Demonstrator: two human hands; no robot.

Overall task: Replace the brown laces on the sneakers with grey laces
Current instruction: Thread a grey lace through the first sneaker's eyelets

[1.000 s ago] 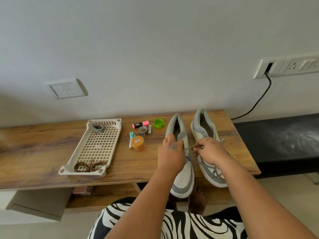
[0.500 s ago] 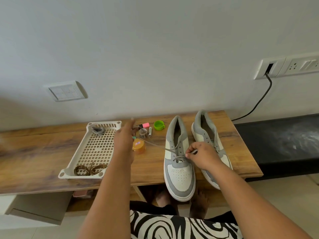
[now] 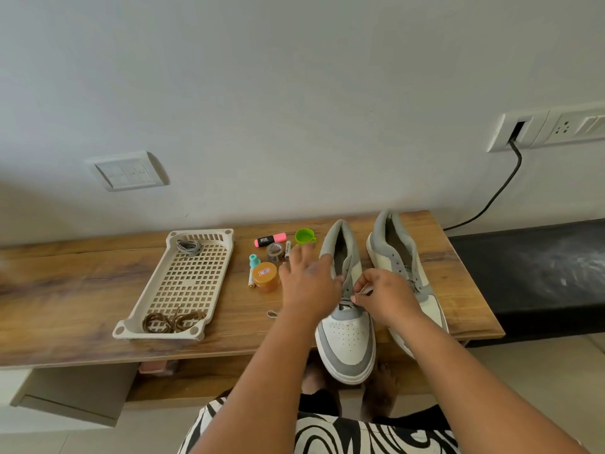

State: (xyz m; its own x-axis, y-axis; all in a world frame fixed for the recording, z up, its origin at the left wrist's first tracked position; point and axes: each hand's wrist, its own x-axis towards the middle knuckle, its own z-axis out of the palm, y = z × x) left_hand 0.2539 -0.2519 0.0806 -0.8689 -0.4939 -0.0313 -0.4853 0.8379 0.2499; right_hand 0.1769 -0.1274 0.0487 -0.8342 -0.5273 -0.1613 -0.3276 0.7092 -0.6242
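Two grey-and-white sneakers stand side by side on the wooden shelf, toes toward me. My left hand (image 3: pixel 307 283) lies over the left side of the left sneaker (image 3: pixel 347 339), fingers straight and spread, thumb at its eyelets. Over that sneaker's lower eyelets, my right hand (image 3: pixel 384 298) pinches the tip of a grey lace (image 3: pixel 361 292). A slack loop of the same lace (image 3: pixel 271 314) lies on the wood under my left wrist. The right sneaker (image 3: pixel 393 250) is partly behind my right hand. Brown laces (image 3: pixel 173 321) lie coiled at the near end of the beige tray (image 3: pixel 209 309).
A second grey lace bundle (image 3: pixel 189 246) sits at the tray's far end. Between tray and sneakers lie a pink highlighter (image 3: pixel 270 240), green cap (image 3: pixel 304 236), tape roll (image 3: pixel 274 252), orange jar (image 3: pixel 265 276) and a small teal bottle (image 3: pixel 254 260). A black cable (image 3: pixel 491 201) hangs at the right.
My left hand, stretched out to the left with the lace taut half a second ago, has come back to the left sneaker. The lace now lies slack on the wood. My right hand stays put.
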